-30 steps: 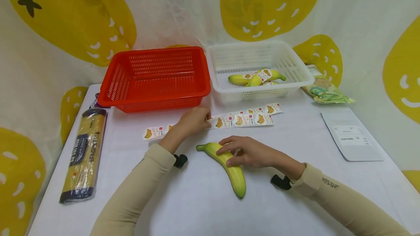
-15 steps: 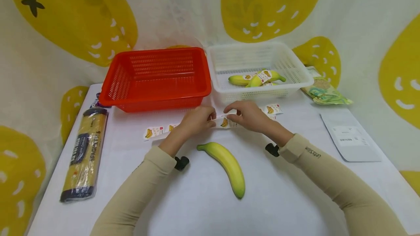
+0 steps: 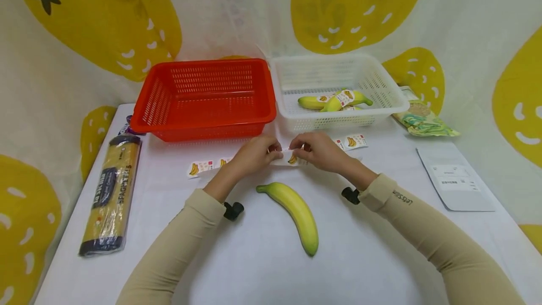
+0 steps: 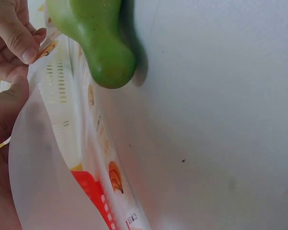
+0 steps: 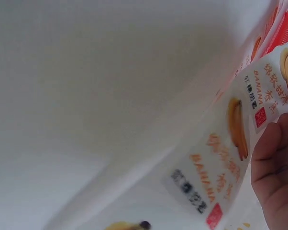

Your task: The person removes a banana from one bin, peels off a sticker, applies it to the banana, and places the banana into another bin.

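My left hand [image 3: 256, 154] pinches a strip of banana stickers [image 3: 292, 158] just above the table, in the head view. Close beside it, the thumb and fingers of my right hand [image 3: 318, 151] pinch the same strip. The right wrist view shows printed labels on the sticker strip [image 5: 201, 167] with the right hand [image 5: 278, 167] at its edge. In the left wrist view, its pale backing [image 4: 34, 143] hangs curved under the left hand. A yellow banana [image 3: 294, 213] with green ends lies in front of both hands, untouched.
Another sticker strip [image 3: 356, 141] lies flat behind the hands. Behind stand a red basket [image 3: 203, 131] and a white basket [image 3: 351, 116] holding stickered bananas [image 3: 338, 101]. A spaghetti pack [image 3: 111, 196] lies left; a grey pouch [image 3: 457, 189] and a green bag [image 3: 427, 119] lie right.
My right hand has left the banana and moved up and left to the sticker strip, where it now pinches. The left hand has kept its hold on the strip.
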Demonstrator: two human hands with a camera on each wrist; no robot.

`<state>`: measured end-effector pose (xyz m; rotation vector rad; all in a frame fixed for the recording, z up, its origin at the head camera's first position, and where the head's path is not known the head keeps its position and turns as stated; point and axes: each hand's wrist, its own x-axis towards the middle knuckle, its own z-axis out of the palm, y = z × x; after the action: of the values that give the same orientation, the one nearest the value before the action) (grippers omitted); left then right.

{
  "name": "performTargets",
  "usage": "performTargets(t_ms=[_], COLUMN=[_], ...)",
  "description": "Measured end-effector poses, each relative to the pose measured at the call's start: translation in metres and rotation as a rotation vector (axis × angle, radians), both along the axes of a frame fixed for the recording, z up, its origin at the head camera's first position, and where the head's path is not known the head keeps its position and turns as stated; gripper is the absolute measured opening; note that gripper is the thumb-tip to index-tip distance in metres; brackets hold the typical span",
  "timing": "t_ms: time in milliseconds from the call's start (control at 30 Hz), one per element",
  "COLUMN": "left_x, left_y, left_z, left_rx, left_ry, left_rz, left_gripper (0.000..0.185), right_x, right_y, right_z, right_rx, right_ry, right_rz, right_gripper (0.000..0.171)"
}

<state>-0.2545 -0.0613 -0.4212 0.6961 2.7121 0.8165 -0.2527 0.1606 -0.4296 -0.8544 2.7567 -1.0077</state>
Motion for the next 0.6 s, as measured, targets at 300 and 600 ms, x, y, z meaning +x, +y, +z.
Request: performTargets(t_ms=[300,600], left_x=[-0.0011,-0.0006], left_y=[-0.0003,0.0006], left_z=[-0.0031,-0.0032], left_rx=[0.026,0.006], left_ry=[0.038,0.017], left_rz=[0.002,0.015], left_gripper=[0.013,0.015], right_x=[-0.0005,0.0004], right_y=[-0.0011,-0.001], right_z=[-0.005,-0.0093], right_rx=[-0.015,-0.046], right_ry=[0.007,0.023], right_rz=[-0.008,-0.021], right_gripper=[0.011,0.01])
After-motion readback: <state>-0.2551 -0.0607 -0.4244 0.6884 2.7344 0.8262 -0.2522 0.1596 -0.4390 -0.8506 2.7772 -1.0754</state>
